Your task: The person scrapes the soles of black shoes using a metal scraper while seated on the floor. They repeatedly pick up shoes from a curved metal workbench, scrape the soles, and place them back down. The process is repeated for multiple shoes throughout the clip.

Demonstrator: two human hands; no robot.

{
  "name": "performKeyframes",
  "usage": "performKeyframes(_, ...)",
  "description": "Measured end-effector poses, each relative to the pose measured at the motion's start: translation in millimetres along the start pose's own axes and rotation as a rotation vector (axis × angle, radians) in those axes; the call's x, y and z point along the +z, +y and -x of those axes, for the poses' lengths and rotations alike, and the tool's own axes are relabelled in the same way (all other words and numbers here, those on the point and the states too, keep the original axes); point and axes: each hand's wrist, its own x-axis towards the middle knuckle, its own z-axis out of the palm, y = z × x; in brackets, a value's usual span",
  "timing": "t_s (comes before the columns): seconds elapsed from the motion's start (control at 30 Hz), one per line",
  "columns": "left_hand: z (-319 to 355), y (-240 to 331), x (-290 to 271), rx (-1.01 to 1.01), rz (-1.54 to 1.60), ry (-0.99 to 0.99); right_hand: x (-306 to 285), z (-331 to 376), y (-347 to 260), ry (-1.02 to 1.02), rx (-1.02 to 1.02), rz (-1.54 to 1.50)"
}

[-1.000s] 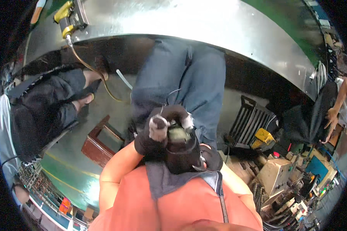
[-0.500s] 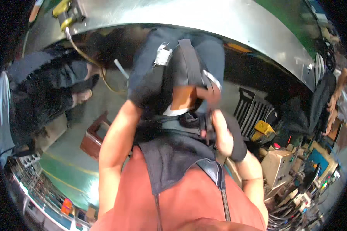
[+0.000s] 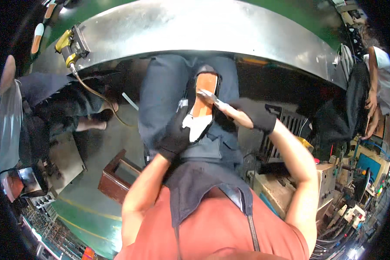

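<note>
A black shoe upper with a brown and white sole board [image 3: 205, 82] lies sole side up over my lap, its narrow white end towards me. Wrapped round its near left side is my left hand [image 3: 172, 135], in a dark fingerless covering with white tape on a finger. My right hand [image 3: 252, 113], covered the same way, is closed round a metal hand tool [image 3: 207, 95], perhaps pincers. The tool's head is over the middle of the sole board; blur hides whether it touches. A dark apron [image 3: 199, 184] covers my waist.
A metal workbench [image 3: 195, 30] curves across in front of my knees. On its left lies a yellow air stapler [image 3: 67, 47] with a hose [image 3: 91, 92] hanging down. A brown wooden stool [image 3: 117, 175] stands at left, a dark slatted chair [image 3: 290, 125] at right. Other people sit on both sides.
The shoe has been turned so its sole board faces up, and sits steadier. My right hand has moved from near my waist up over the shoe, with the metal tool now showing.
</note>
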Motion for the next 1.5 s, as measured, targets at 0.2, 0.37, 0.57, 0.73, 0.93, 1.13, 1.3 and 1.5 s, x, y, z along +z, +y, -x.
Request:
performKeyframes(0.2, -23.9, 49.5, -47.9, -0.084, 0.412, -0.258, 5.4, 6.9, -28.2, 0.250, -0.135, 0.436)
performKeyframes(0.37, -68.4, 12.9, 20.3, 0.029, 0.117, 0.150, -3.2, -7.0, 47.8, -0.232, 0.039, -0.346)
performKeyframes(0.57, -67.7, 33.9, 26.9, 0.109, -0.368, 0.309, -67.1, 24.5, 1.8, -0.080, -0.177, 0.555)
performKeyframes(0.73, -40.6, 5.6, 12.6, -0.009, 0.083, -0.003, 4.7, 28.8, -22.7, 0.370, -0.647, -0.104)
performKeyframes(0.93, 39.2, 9.8, 31.3, 0.075, -0.082, 0.313, 80.7, 27.2, 35.3, -0.064, -0.120, -0.285)
performKeyframes(1.13, 41.6, 6.1, 38.7, -0.003, 0.015, 0.190, 56.6, 34.3, 9.2, -0.182, -0.111, -0.119)
performKeyframes(1.3, 36.0, -32.5, 37.4, -0.343, 0.807, -0.095, 83.0, 30.1, 25.0, 0.104, -0.183, 0.156)
performKeyframes(1.5, 7.6, -6.1, 48.8, -0.118, 0.521, 0.242, 59.5, 36.0, 38.6, -0.049, -0.189, 0.091)
